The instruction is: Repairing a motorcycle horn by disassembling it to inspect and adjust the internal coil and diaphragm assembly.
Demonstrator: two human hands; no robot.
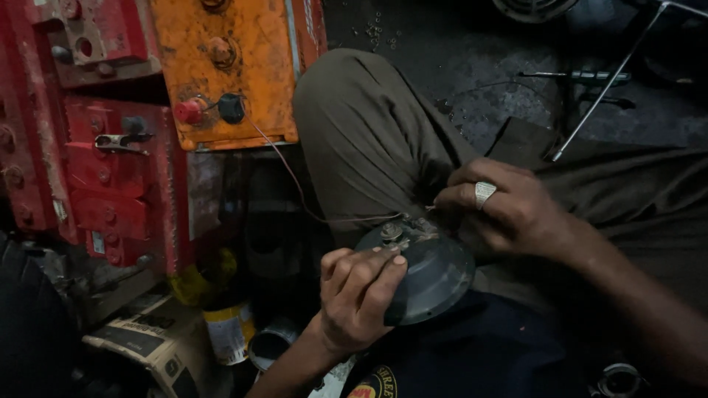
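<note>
A round dark grey disc-shaped horn [435,276] rests on my lap, tilted toward me. My left hand [358,295] grips its near rim, thumb on the top face. My right hand [501,210], with a silver ring, pinches at the small metal terminals [405,228] on the horn's upper edge. A thin wire [295,180] runs from those terminals up to the posts of an orange battery [221,66] at the upper left.
Red batteries [110,169] stand at the left. Below them lie a cardboard box [155,339], a yellow-labelled tin [228,332] and a small can [271,346]. A thin metal rod [608,85] and a screwdriver [582,75] lie on the dark wet floor at the upper right.
</note>
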